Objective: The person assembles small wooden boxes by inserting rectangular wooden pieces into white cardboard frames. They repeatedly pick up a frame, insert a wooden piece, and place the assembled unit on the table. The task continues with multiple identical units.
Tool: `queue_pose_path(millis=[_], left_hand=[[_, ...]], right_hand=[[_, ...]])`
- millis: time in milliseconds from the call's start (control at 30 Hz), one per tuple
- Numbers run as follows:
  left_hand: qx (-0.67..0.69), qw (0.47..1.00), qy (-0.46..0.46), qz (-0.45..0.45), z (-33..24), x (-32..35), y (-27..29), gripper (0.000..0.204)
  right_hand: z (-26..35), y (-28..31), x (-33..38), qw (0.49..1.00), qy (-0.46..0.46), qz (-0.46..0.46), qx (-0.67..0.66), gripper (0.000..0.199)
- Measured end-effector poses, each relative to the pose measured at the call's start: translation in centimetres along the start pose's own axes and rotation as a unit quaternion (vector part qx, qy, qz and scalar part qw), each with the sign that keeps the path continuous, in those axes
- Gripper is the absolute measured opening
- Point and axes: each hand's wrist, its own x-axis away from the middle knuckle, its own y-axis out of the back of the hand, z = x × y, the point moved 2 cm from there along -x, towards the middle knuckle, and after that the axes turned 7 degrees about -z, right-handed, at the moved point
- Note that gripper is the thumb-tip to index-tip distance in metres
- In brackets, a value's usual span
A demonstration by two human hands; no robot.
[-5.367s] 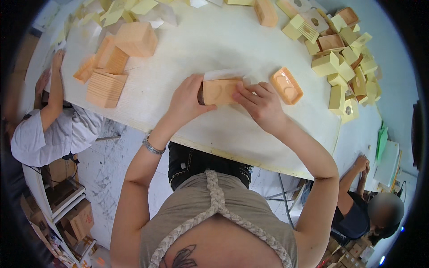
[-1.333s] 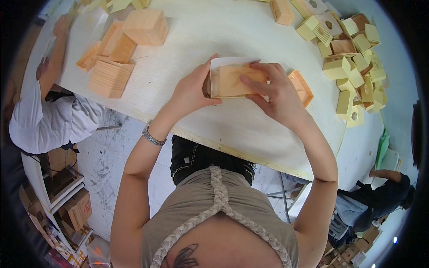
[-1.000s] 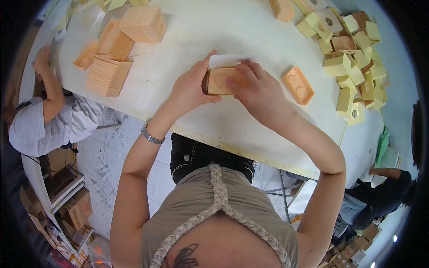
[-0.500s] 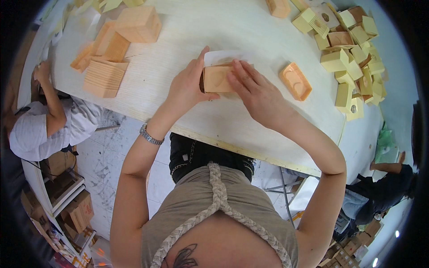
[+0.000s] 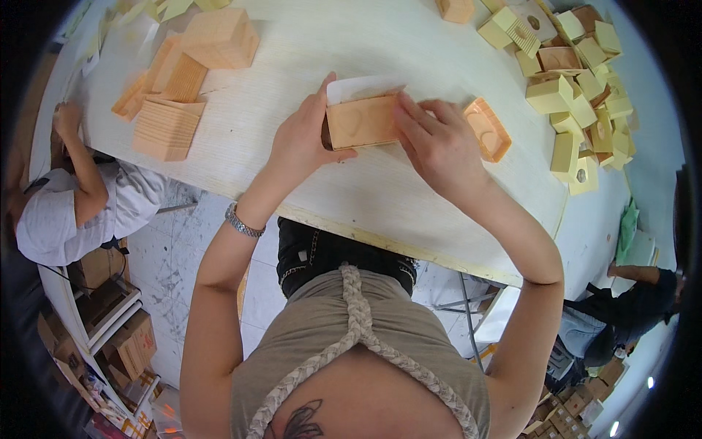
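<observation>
A small tan box point(image 5: 362, 122) sits just above the middle of the frame, on the pale wooden table point(image 5: 307, 51), with a heart shape pressed into the face that shows. A white sheet point(image 5: 358, 86) stands up behind it, touching its upper edge. The left hand point(image 5: 303, 139) clasps the box's left end, thumb lying along the lower edge and fingers curled up over the top beside the sheet. The right hand point(image 5: 439, 146) closes on the box's right end, fingertips pressed to its face. So both hands are grasping the 1 box between them.

Just right of the right hand lies an orange tray point(image 5: 488, 130), shallow and rimmed, tilted on the tabletop and close to the knuckles. A metal wristband point(image 5: 242, 222) circles the left wrist at the table's near edge.

In the upper left of the frame rest stacks of tan flat pieces point(image 5: 168, 128), with a larger tan box point(image 5: 219, 36) above them. In the upper right lies a loose heap of pale yellow boxes point(image 5: 578, 110), well apart from the hands.

At the left edge another person in a white shirt point(image 5: 51, 219) leans at the table. At the lower right, a second person in dark clothes point(image 5: 629, 307) is partly in view.
</observation>
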Motion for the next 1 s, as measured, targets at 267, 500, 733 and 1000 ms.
queue_pose_path(millis=[267,500,733,1000], left_hand=[[-0.047,0.994,-0.077,-0.06,0.6,0.2,-0.7,0.121],[-0.056,0.992,-0.091,-0.072,1.0,0.4,-1.0,0.12],[-0.052,0.982,-0.157,-0.096,0.9,0.2,-1.0,0.12],[-0.054,0.984,-0.138,-0.095,0.5,0.3,-0.7,0.118]], right_hand=[[2.2,-1.4,0.1,0.989,-0.129,0.032,0.06,0.026],[1.4,-2.1,1.2,0.986,-0.038,0.043,0.155,0.03],[4.8,-3.9,0.5,0.997,-0.023,0.055,-0.057,0.048],[4.4,-4.5,-0.1,0.993,-0.042,0.069,-0.082,0.048]])
